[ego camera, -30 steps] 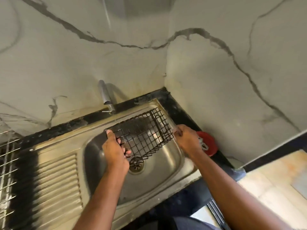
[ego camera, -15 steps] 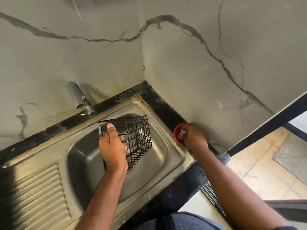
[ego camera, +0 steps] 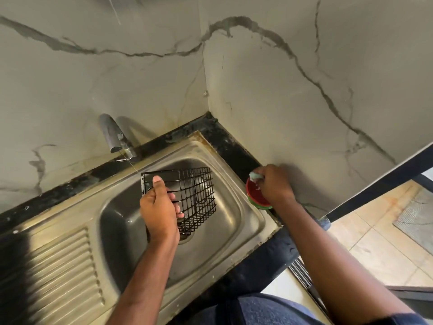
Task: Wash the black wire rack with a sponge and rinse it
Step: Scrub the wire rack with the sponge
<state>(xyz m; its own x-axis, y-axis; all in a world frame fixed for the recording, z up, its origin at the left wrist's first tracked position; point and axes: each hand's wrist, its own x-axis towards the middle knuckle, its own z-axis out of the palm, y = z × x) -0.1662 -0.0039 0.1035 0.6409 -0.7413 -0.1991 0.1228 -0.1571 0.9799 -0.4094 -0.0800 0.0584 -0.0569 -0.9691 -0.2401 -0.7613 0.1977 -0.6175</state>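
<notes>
The black wire rack [ego camera: 194,195] hangs tilted over the steel sink basin [ego camera: 225,233]. My left hand [ego camera: 160,209] grips its left end, thumb on the top rim. My right hand [ego camera: 273,184] is to the right of the sink, over a small red and green dish [ego camera: 256,198] on the black counter. It pinches a pale green sponge [ego camera: 255,176] at the dish's far rim. The sponge is mostly hidden by my fingers.
A chrome tap [ego camera: 114,137] stands behind the sink; a thin stream of water runs from it toward the rack's left corner. The ribbed drainboard [ego camera: 61,268] lies to the left. Marble walls meet in a corner behind. Tiled floor shows at the right.
My right hand left the rack and went right to the red dish, where it now holds the sponge. The left hand keeps the rack, now alone. The view has shifted right.
</notes>
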